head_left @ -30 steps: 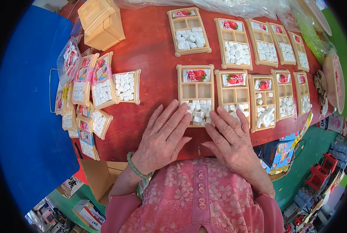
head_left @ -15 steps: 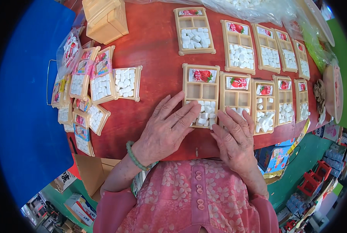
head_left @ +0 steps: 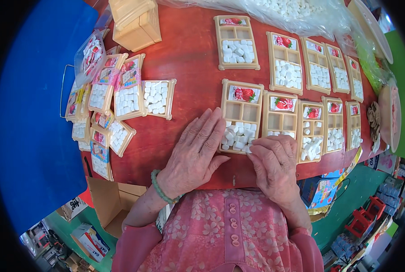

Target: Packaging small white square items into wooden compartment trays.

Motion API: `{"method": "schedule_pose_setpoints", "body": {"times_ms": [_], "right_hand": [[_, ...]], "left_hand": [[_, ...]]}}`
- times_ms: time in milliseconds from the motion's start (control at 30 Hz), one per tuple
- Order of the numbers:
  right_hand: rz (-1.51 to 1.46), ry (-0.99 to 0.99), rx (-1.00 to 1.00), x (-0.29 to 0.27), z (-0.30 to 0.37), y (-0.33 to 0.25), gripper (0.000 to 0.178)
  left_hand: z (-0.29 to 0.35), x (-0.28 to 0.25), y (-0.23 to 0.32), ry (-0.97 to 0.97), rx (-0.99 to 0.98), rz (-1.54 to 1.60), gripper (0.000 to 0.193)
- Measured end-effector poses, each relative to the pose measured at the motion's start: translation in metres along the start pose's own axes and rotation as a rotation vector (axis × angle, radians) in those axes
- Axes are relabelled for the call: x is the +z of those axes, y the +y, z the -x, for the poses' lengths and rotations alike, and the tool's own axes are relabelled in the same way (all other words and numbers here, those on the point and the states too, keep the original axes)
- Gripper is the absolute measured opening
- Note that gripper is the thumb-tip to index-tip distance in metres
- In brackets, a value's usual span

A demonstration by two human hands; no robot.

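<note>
Directly in front of me is a beige compartment tray (head_left: pixel 242 83) with small white marshmallow-like pieces (head_left: pixel 239 134) in its large lower compartment. A strawberry-printed sachet (head_left: pixel 244 94) lies in its top slot, and the two small middle compartments are bare. Along the tray's left edge my left hand (head_left: pixel 194 152) lies flat, fingers stretched close together, holding nothing. My right hand (head_left: pixel 275 164) is at the tray's lower right corner with its fingers bent and pinched by the white pieces; what is between the fingertips is hidden. Its knuckles cover the bottom of the neighbouring tray (head_left: pixel 279 119).
More filled trays (head_left: pixel 285 62) stand in two rows rightward. Wrapped packs (head_left: pixel 129 105) pile up at left beside a bag of sachets (head_left: pixel 90 54). Stacked beige trays (head_left: pixel 136 27) stand behind them. A plastic bag of white pieces (head_left: pixel 284 10) lies at the back.
My left hand has drawn back from over the white pieces to the tray's left side and flattened. My right hand's fingers have curled in. The whole view has shifted slightly.
</note>
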State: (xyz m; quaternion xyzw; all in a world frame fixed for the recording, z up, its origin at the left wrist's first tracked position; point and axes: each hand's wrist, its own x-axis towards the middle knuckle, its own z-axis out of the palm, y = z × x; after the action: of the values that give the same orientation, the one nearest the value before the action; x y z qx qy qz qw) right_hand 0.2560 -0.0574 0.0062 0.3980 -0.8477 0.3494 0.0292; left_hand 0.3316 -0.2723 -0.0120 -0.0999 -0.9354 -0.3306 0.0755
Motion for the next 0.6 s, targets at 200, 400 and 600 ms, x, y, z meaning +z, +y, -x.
{"method": "schedule_pose_setpoints", "body": {"times_ms": [200, 400, 600], "right_hand": [[-0.033, -0.002, -0.011, 0.002, -0.014, -0.004, 0.020], [0.024, 0.027, 0.016, 0.003, -0.013, 0.000, 0.020], [0.040, -0.033, 0.001, 0.005, -0.015, -0.004, 0.021]], "left_hand": [[0.005, 0.001, 0.000, -0.021, -0.019, -0.050, 0.075], [0.001, 0.001, 0.001, -0.064, 0.018, -0.081, 0.064], [0.002, 0.003, -0.002, -0.032, 0.003, -0.060, 0.063]]}}
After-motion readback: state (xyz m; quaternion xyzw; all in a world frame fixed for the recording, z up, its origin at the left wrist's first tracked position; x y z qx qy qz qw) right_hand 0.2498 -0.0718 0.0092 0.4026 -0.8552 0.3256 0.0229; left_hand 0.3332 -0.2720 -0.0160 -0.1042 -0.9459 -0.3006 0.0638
